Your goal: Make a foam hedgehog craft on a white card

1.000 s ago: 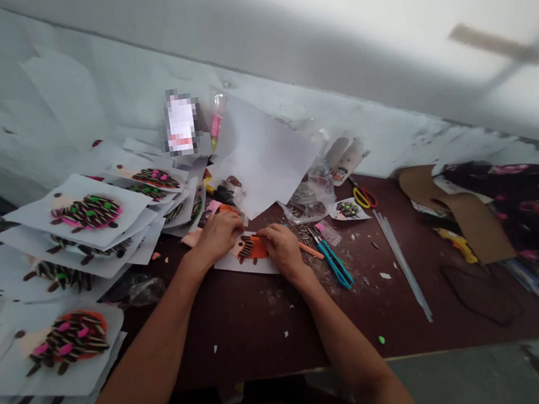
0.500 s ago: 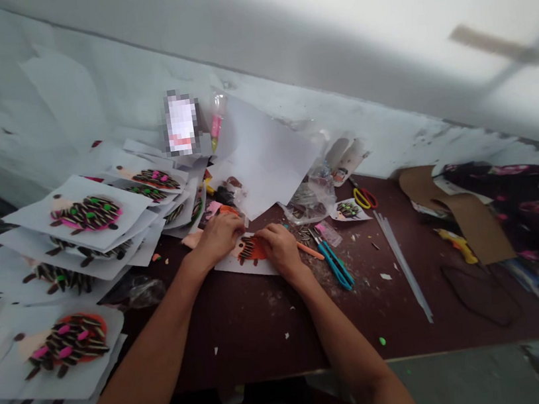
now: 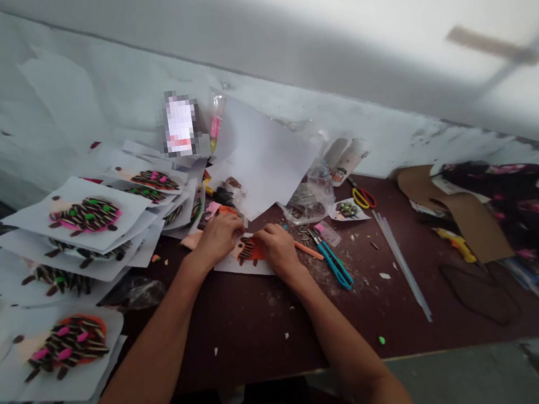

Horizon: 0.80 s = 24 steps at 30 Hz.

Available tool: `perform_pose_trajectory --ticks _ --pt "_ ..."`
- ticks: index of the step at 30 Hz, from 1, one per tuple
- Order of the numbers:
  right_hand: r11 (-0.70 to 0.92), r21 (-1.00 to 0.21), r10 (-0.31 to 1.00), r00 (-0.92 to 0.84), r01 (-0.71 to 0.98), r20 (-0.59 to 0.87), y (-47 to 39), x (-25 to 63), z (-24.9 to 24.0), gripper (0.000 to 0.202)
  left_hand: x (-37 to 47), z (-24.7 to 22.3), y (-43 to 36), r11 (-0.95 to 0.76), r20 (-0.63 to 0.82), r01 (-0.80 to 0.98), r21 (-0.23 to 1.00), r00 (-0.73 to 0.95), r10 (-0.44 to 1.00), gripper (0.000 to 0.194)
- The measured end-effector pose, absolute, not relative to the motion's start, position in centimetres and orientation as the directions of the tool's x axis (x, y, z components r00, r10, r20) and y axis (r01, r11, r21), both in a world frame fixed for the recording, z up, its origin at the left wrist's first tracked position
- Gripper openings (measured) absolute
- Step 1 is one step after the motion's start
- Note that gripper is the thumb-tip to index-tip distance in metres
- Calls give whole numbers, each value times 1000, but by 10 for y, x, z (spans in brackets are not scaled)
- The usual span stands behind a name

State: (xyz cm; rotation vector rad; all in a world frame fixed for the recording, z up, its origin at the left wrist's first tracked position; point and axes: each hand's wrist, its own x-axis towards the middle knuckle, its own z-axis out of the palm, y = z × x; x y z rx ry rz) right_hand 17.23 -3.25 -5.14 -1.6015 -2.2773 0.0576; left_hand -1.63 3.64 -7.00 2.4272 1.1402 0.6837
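Observation:
On the dark red table, a white card (image 3: 229,269) carries a hedgehog picture (image 3: 256,250) with an orange clay body and dark striped spines that look like sunflower seeds. My left hand (image 3: 223,236) is over the card's upper left, its fingers curled together near the hedgehog's head. From the right, my right hand (image 3: 280,248) bends over the orange body, thumb and fingers pinched close to the spines. Whatever either set of fingertips holds is too small or hidden to name. Orange and pink clay lies behind my left hand.
Finished hedgehog cards (image 3: 88,237) are stacked at left. Teal-handled scissors (image 3: 333,265), an orange stick (image 3: 309,250) and loose seeds lie right of my hands. Farther right are red-yellow scissors (image 3: 363,197), clear glue sticks (image 3: 401,264) and a yellow glue gun (image 3: 458,243). A phone (image 3: 181,124) stands behind.
My right hand has shifted very slightly at the orange body. Both hands otherwise keep their places, and the card lies where it was.

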Motion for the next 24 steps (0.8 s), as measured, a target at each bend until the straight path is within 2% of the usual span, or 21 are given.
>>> perform_pose_trajectory --ticks 5,16,24 --pt "359 -177 915 -308 916 260 -32 171 -52 18 -15 -68 35 -601 259 625 498 554 791 21" --pt "329 -204 919 -263 922 293 -34 170 -50 27 -16 -71 36 -607 276 605 515 554 786 20" --pt "351 -140 914 -307 926 264 -41 167 -48 17 -16 -67 34 -601 254 628 494 557 791 20"
